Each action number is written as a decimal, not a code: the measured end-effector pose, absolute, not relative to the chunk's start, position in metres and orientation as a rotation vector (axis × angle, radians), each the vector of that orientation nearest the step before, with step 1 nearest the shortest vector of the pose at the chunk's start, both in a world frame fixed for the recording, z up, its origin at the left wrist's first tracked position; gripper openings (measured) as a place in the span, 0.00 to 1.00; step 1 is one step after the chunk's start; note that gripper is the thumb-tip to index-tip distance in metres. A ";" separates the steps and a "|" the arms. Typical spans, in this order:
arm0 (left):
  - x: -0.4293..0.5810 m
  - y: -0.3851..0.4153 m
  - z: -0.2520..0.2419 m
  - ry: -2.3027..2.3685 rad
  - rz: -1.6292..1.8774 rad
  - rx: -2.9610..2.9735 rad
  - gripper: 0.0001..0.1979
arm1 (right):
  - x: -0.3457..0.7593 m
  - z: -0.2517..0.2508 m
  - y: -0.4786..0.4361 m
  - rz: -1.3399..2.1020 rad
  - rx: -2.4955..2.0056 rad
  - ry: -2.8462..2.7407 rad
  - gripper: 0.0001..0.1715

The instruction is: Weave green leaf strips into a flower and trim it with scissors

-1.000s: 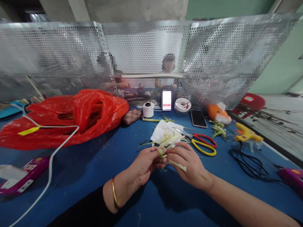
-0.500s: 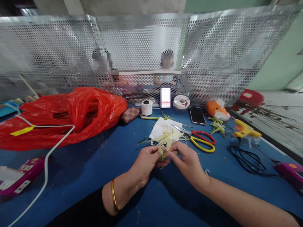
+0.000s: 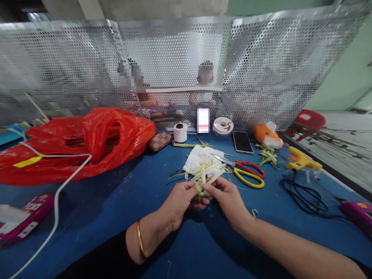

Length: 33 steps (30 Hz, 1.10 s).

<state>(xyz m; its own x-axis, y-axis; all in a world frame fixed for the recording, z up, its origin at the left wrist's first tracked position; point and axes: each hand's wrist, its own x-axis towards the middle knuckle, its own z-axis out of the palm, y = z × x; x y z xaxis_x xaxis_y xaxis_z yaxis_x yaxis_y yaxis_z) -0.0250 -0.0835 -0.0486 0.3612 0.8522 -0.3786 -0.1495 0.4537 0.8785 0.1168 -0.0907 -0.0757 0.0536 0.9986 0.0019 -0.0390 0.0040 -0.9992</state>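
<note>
Between my two hands is a small folded piece of pale green leaf strips (image 3: 199, 190), with loose ends fanning away from me. My left hand (image 3: 183, 197), below a gold bangle (image 3: 140, 239), is closed around its left side. With thumb and fingers, my right hand (image 3: 228, 195) pinches a pale strip at the right side. Just beyond lies white tissue paper (image 3: 193, 161) with more pale strips on it. Scissors (image 3: 247, 173) with one red and one yellow handle rest right of the paper, blades pointing at it. Some fingertips are hidden behind the leaves.
A red plastic bag (image 3: 116, 135) fills the left, near a white cable (image 3: 59, 205). Along the back stand a thread spool (image 3: 180, 133), a lit phone screen (image 3: 203, 120) and a ribbon roll (image 3: 223, 126). A yellow glue gun (image 3: 303, 159) lies right. People sit behind the perforated screen.
My right hand has shifted slightly, and the strip it pinches now slants out to the right. The folded leaf piece shows more openly. My left hand stays nearly in place.
</note>
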 end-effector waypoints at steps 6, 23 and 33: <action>-0.023 -0.083 -0.052 1.050 0.760 0.756 0.07 | 0.112 -0.080 -0.090 1.031 -1.190 -1.162 0.15; -0.028 -0.079 -0.058 1.001 0.820 0.582 0.03 | 0.132 -0.076 -0.090 0.528 -0.964 -1.909 0.14; -0.032 -0.079 -0.049 0.937 0.754 0.542 0.06 | 0.139 -0.074 -0.085 0.522 -0.981 -1.850 0.10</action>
